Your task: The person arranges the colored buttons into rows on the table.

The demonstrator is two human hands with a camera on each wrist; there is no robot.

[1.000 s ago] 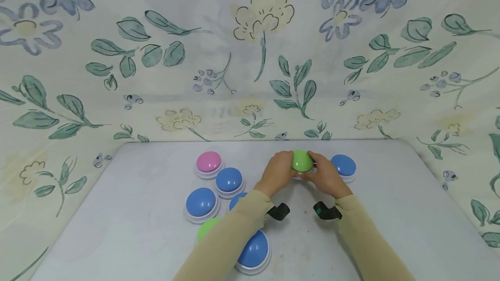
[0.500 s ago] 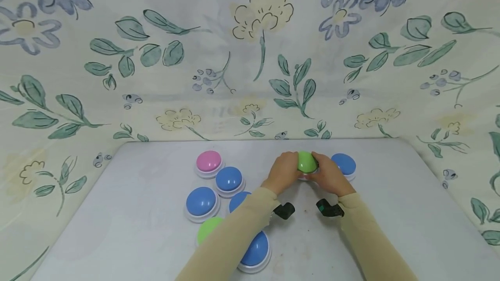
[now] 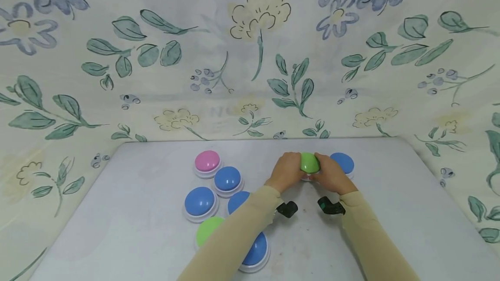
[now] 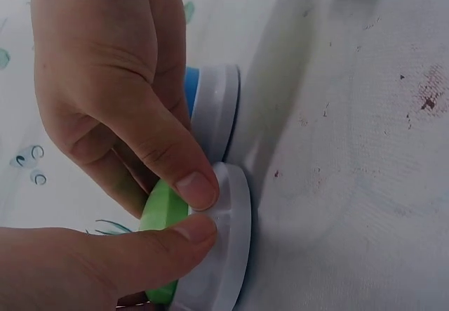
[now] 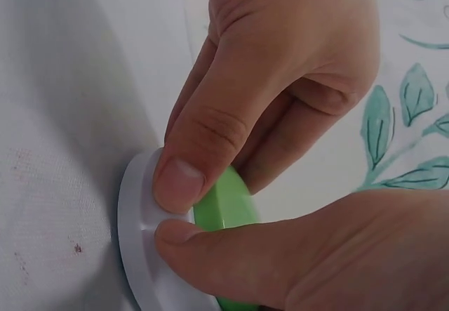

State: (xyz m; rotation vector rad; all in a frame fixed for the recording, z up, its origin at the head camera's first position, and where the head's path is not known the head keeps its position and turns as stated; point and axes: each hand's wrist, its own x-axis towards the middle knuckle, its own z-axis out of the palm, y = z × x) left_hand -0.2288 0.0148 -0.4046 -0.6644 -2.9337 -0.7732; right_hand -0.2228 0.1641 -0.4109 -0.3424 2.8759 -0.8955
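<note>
Over on the left of the white tabletop (image 3: 129,194) there's a loose bunch of round, plastic-looking dome buttons on white bases: a blue one (image 3: 199,200), a pink one (image 3: 207,161) at the back, a lime green one (image 3: 208,230) partly hidden by a beige sleeve (image 3: 230,240), then three more blue ones (image 3: 227,178). Next comes the left hand (image 3: 287,170), clamped on a second lime green dome button (image 3: 310,163) near the table's far edge, thumb on its white base. The right hand (image 3: 331,174) grips the other side likewise, thumb tips nearly meeting. Just right of that: a last blue button (image 3: 342,162).
</note>
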